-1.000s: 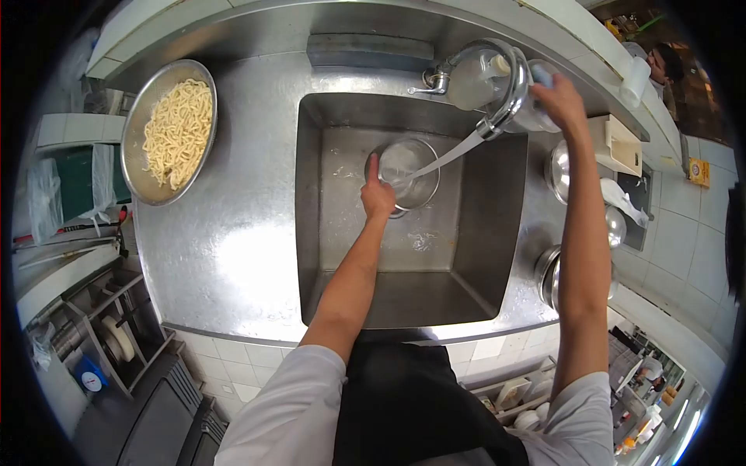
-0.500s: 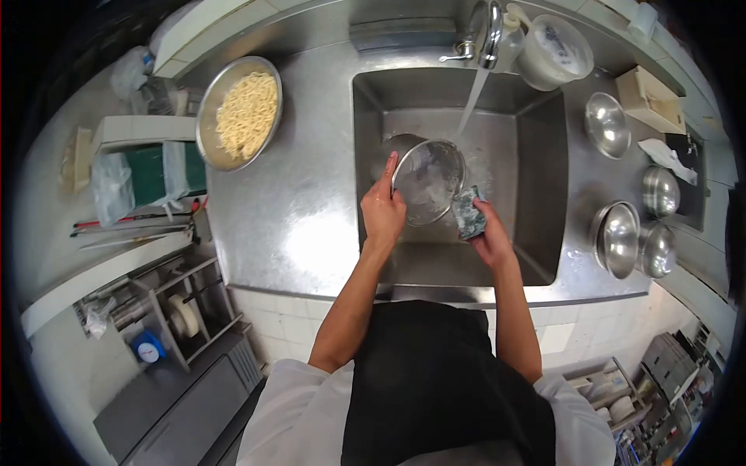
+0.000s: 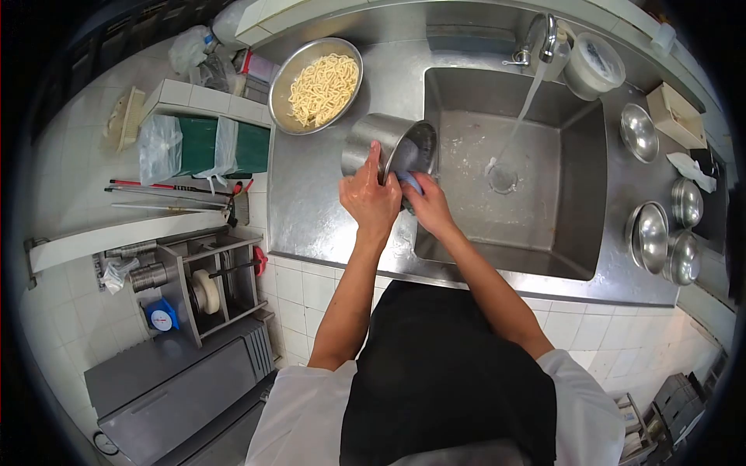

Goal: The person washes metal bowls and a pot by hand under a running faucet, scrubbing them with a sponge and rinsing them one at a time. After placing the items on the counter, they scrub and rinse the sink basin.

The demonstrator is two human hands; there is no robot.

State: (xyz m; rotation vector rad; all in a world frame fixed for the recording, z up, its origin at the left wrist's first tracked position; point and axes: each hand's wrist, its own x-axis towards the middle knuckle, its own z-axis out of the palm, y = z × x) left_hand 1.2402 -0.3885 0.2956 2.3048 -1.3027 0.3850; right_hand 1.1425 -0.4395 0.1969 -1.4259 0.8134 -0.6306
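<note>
A steel pot (image 3: 365, 138) is tilted on its side over the counter at the sink's left edge, its mouth facing right. My left hand (image 3: 371, 196) grips the pot's near side, with the index finger stretched along the wall. At the pot's rim, my right hand (image 3: 430, 203) is closed around a scrubbing pad, mostly hidden by the fingers; a bluish part shows at the rim. Water runs from the faucet (image 3: 549, 43) into the sink (image 3: 497, 225), over the drain.
A bowl of noodles (image 3: 324, 89) stands at the counter's back left. Several steel bowls (image 3: 650, 237) lie right of the sink, near a wooden box (image 3: 676, 116). A plastic tub (image 3: 594, 66) stands beside the faucet.
The view has shifted left. Both hands and the pot have moved from over the sink to its left edge, and the pot now shows its side wall.
</note>
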